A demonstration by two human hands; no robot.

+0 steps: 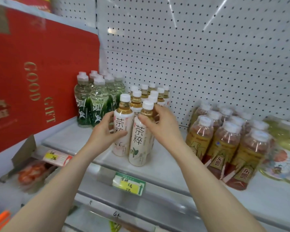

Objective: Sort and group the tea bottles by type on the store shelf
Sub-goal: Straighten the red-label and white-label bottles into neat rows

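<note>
Two white-labelled tea bottles stand at the front of the white shelf (77, 141). My left hand (105, 129) wraps the left one (123, 131) at mid-height. My right hand (161, 124) grips the right one (141, 144) at its shoulder, just below the white cap. Behind them stand several more bottles of the same white-labelled tea (151, 94). To the left is a cluster of green-labelled bottles (94, 99). To the right stand several bottles with yellow and brown labels (224, 143).
A big red gift box (32, 77) leans at the left end of the shelf. Pale green bottles with colourful labels (285, 151) fill the far right. A pegboard wall (208, 56) backs the shelf. Price tags (129, 184) hang on the front rail.
</note>
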